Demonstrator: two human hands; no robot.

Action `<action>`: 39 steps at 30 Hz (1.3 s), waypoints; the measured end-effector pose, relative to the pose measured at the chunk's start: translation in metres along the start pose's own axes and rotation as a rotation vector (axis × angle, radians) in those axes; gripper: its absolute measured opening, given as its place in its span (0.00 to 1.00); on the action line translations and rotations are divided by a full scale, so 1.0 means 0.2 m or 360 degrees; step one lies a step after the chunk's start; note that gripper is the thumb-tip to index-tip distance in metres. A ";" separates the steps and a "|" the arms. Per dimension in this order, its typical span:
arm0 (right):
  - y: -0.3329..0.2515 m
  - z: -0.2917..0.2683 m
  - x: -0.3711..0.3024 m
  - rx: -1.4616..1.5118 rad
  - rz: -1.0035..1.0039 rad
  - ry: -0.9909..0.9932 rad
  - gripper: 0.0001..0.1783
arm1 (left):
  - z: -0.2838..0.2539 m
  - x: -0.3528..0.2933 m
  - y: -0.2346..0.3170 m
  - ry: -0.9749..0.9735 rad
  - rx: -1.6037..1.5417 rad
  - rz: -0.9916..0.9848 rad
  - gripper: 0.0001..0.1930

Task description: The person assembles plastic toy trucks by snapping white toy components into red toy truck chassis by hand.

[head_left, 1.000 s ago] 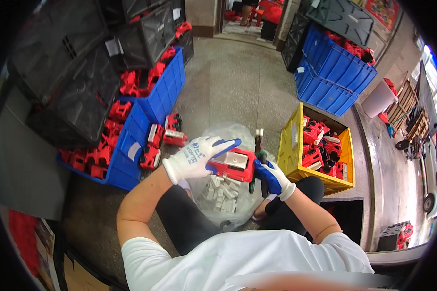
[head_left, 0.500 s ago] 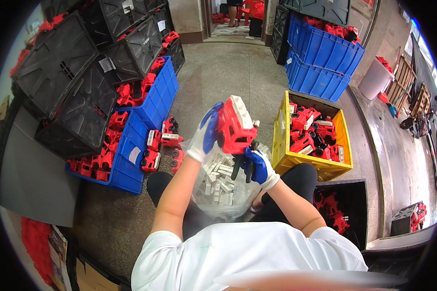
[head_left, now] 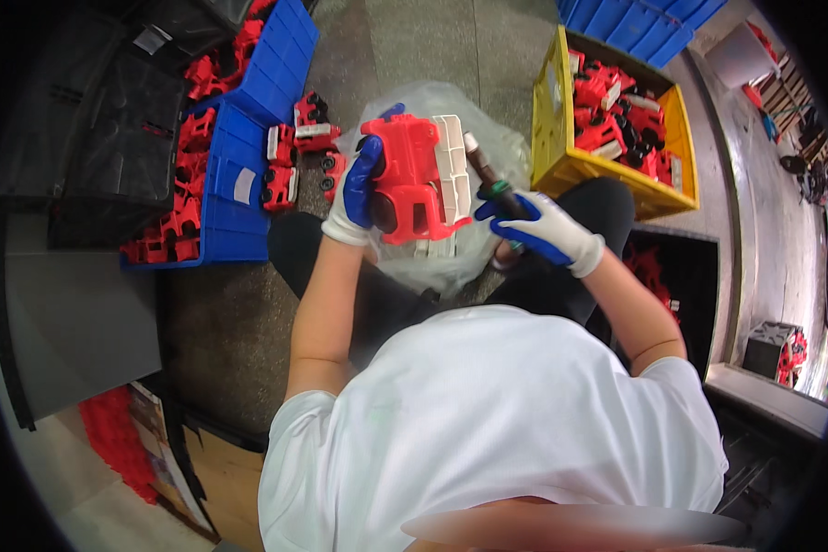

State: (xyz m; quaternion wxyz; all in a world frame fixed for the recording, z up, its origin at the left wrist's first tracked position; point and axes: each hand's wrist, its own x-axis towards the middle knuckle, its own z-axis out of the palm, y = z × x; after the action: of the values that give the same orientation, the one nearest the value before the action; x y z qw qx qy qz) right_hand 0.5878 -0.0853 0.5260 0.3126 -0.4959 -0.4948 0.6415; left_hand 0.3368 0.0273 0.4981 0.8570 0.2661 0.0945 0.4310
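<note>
Red plastic toy truck (head_left: 414, 179) with a white part is gripped by the left hand (head_left: 354, 189) above a clear bag (head_left: 451, 248); a screwdriver (head_left: 489, 179) is clasped in the right hand (head_left: 538, 230). Fastening appears underway; the tip must next be aligned squarely.

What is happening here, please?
A seated person in a white shirt holds a red and white plastic toy truck body up in the gloved left hand. The gloved right hand grips a screwdriver beside it. A clear bag of white parts lies on the lap. A yellow crate and blue crates hold more red parts.
</note>
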 end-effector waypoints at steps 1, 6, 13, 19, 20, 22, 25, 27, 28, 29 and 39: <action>-0.01 -0.03 -0.04 -0.0092 0.0028 -0.0060 0.19 | -0.02 -0.04 0.03 0.0092 0.0330 0.0018 0.33; -0.07 -0.22 -0.23 -0.1069 -0.0143 0.0014 0.19 | 0.02 -0.04 -0.01 0.0173 0.0774 -0.0111 0.31; -0.09 -0.33 -0.33 -0.1392 0.0270 0.0062 0.29 | 0.05 0.10 -0.17 0.0064 0.1078 -0.0250 0.32; -0.07 -0.40 -0.36 -0.1534 0.0294 0.0001 0.30 | 0.14 0.18 -0.25 0.0046 0.1333 -0.0320 0.28; -0.06 -0.40 -0.36 -0.1521 0.0304 0.0007 0.30 | 0.14 0.18 -0.27 0.0040 0.1333 -0.0335 0.28; -0.02 -0.42 -0.36 -0.1657 0.0370 -0.0053 0.33 | 0.14 0.22 -0.29 -0.0008 0.1352 -0.0371 0.29; 0.13 -0.43 -0.36 -0.1544 0.0139 0.0135 0.31 | 0.11 0.25 -0.33 -0.0059 0.1313 -0.0323 0.29; 0.12 -0.43 -0.36 -0.1564 0.0209 0.0150 0.29 | 0.11 0.26 -0.35 -0.0095 0.1322 -0.0268 0.29; 0.12 -0.42 -0.36 -0.1596 0.0270 0.0153 0.28 | 0.12 0.27 -0.36 -0.0120 0.1330 -0.0196 0.29; 0.15 -0.42 -0.37 -0.1584 0.0276 0.0161 0.28 | 0.13 0.27 -0.36 -0.0127 0.1332 -0.0210 0.29; 0.11 -0.37 -0.35 -0.2467 -0.0424 0.0476 0.17 | -0.11 0.23 -0.19 0.0179 0.0734 -0.0740 0.40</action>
State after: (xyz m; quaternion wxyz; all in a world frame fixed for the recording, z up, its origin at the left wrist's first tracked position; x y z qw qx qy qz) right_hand 0.6822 -0.1303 0.5273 0.0161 -0.5895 -0.8076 -0.0010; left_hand 0.3829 0.0535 0.4618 0.8431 0.4002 0.2950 0.2051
